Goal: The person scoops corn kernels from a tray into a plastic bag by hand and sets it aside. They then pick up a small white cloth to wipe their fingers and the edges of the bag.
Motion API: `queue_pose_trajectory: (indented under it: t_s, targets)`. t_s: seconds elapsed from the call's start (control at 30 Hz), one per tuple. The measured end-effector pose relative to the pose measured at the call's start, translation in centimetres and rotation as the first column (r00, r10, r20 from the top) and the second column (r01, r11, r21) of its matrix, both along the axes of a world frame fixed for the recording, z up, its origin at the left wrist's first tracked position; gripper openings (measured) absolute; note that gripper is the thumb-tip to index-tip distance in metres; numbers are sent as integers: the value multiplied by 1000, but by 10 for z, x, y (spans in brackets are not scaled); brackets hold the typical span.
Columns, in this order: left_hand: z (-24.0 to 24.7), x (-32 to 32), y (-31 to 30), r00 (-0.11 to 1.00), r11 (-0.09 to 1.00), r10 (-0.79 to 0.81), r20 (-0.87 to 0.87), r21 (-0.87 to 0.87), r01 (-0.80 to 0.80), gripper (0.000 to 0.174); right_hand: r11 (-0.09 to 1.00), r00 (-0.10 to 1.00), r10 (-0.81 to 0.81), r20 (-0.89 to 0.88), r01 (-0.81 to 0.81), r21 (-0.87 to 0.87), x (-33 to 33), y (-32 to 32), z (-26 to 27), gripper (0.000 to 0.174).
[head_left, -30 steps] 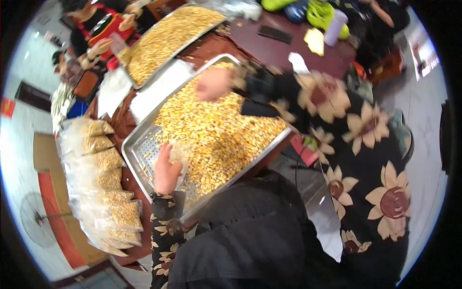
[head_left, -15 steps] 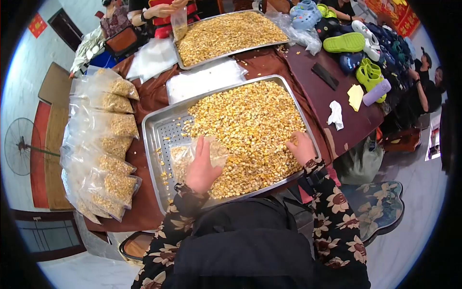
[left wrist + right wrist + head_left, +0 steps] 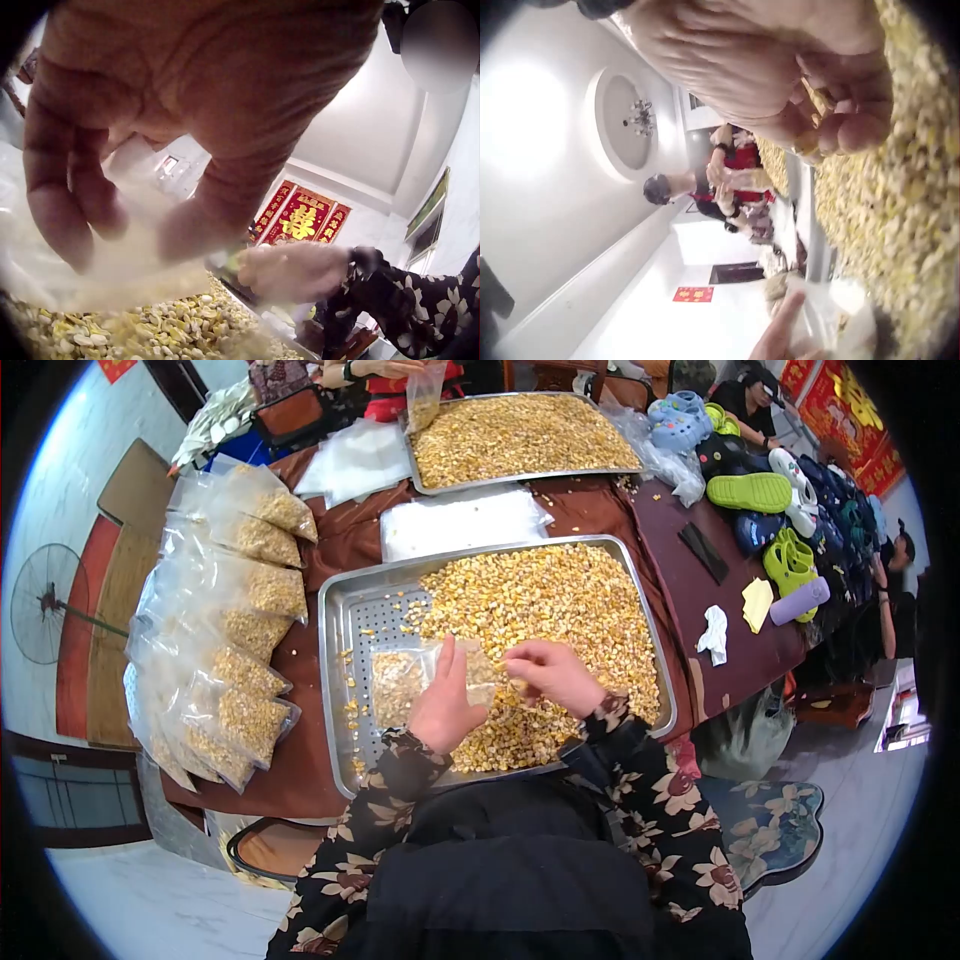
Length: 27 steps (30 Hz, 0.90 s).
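Observation:
A metal tray [image 3: 345, 585] holds a wide heap of yellow kernels [image 3: 540, 595]. Inside its left part lies a clear bag [image 3: 397, 685] with pale kernels in it, and my left hand [image 3: 447, 705] grips the bag's upper part. In the left wrist view the thumb and fingers of that hand [image 3: 187, 112] curl round the cloudy plastic [image 3: 112, 277]. Over the heap, to the right of the bag, my right hand [image 3: 558, 675] holds some kernels in curled fingers; the right wrist view shows kernels [image 3: 819, 103] between the fingers of this hand [image 3: 780, 67].
Filled bags [image 3: 255, 725] overlap along the left side. Behind the tray are empty bags [image 3: 465, 520] and a second tray of kernels [image 3: 520, 435], where a person holds a bag [image 3: 424, 395]. Shoes [image 3: 748, 492], a dark phone-like object [image 3: 703, 553] and tissue [image 3: 713, 635] are at right.
My right hand has moved left from the tray's right side toward the bag, with its fingers curled. The left hand stays by the bag. The head view has turned and shifted.

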State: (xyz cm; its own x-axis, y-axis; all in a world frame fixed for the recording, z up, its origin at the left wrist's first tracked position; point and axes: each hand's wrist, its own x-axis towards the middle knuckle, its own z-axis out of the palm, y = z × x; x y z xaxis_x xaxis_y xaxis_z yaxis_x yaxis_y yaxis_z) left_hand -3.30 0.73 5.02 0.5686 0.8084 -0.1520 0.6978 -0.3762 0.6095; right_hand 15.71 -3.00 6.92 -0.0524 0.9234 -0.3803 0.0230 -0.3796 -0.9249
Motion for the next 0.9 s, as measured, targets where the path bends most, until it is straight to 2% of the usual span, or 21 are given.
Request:
queue_pose_trajectory:
  t_s: [0.07,0.13,0.17,0.2,0.23,0.27,0.33,0.37,0.43,0.47,0.5,0.57,0.6,0.63,0.7,0.73,0.77,0.83,0.87,0.9]
  targets:
    - [1,0,1,1000,1000,8,30,-12,-8,82,999,999,43,-18,-44,-10,-9,4,7,26]
    - [2,0,1,998,999,24,63,-27,-22,81,995,996,5,93,-14,94,-11,9,10,33]
    - [3,0,0,998,999,22,60,-27,-20,80,995,995,17,98,-26,92,-4,11,6,33]
    - [3,0,0,998,999,20,57,-27,-18,80,985,942,-5,335,-53,165,13,12,-2,37]
    - [5,0,0,998,999,29,64,-29,-28,80,968,834,-47,550,-98,231,29,12,-9,41]
    - [7,1,0,998,996,38,47,-79,-34,82,967,830,-39,557,-108,229,42,9,-15,41]
    - [3,1,0,998,990,50,37,-131,-45,84,964,475,-6,880,-232,132,60,0,-21,56]
    - [-1,1,0,995,996,46,85,-80,-39,81,963,470,-4,883,-236,130,58,-3,-19,56]
    - [-6,1,-1,990,999,39,135,-31,-35,79,982,403,153,902,-162,-95,55,-10,-11,69]
    - [-3,2,0,993,998,42,111,-58,-35,78,977,365,77,928,-212,3,52,-13,-20,72]
    - [0,3,0,996,996,42,85,-87,-35,78,978,365,78,928,-211,0,52,-17,-25,72]
    - [3,3,1,997,993,36,70,-117,-28,82,982,449,52,892,-184,35,45,-21,-29,66]
    - [4,3,1,998,989,33,56,-143,-25,85,976,485,-69,872,-149,160,43,-21,-35,48]
    - [2,2,1,998,989,33,57,-144,-24,85,976,484,-69,872,-148,159,49,-20,-45,48]
    - [-4,0,1,993,995,23,116,-96,-12,84,945,581,-177,794,-124,302,62,-18,-64,29]
    - [-4,0,1,993,995,27,118,-95,-15,84,875,585,-312,748,-129,466,64,-18,-70,19]
    - [-2,-1,2,991,992,32,126,-124,-17,83,875,585,-310,749,-134,466,62,-17,-62,19]
    - [1,-2,2,990,988,40,136,-155,-18,83,966,738,-201,644,41,254,55,-16,-39,19]
    - [2,-1,2,991,987,39,132,-160,-18,83,979,799,-178,574,84,187,52,-15,-36,17]
    - [2,-1,2,991,986,37,128,-165,-16,84,979,798,-179,576,85,187,47,-13,-28,17]
